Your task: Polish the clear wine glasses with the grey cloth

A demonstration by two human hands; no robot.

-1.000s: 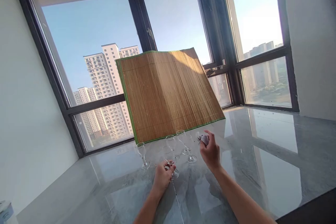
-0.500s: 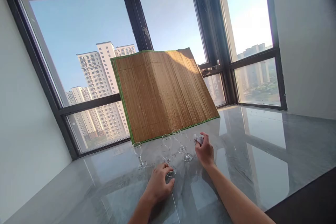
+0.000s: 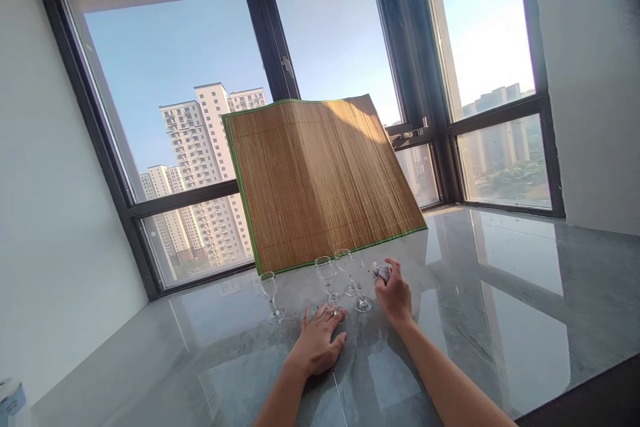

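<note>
My left hand [image 3: 319, 341] reaches over the grey tabletop, fingers spread and pointing forward. Its fingertips are at the foot of a stemmed glass [image 3: 326, 271]; whether they press on it I cannot tell. My right hand [image 3: 396, 295] is closed around a crumpled white-grey cloth [image 3: 382, 272], which sticks out between thumb and forefinger. Just left of that hand stands another clear glass [image 3: 363, 303], and one more glass [image 3: 344, 260] rises behind. Apart to the left, a small stemmed glass [image 3: 269, 288] stands upright.
A bamboo mat [image 3: 320, 180] with green edging leans against the window behind the glasses. The glossy grey countertop [image 3: 480, 347] reflects the windows. A white and blue object [image 3: 11, 397] shows partly at the lower left edge. A white wall [image 3: 590, 113] borders the right.
My left hand has moved slightly forward, its fingers now straighter and spread at the glass's foot. The right hand still grips the cloth. The view has shifted a little, bringing in the lower-left object.
</note>
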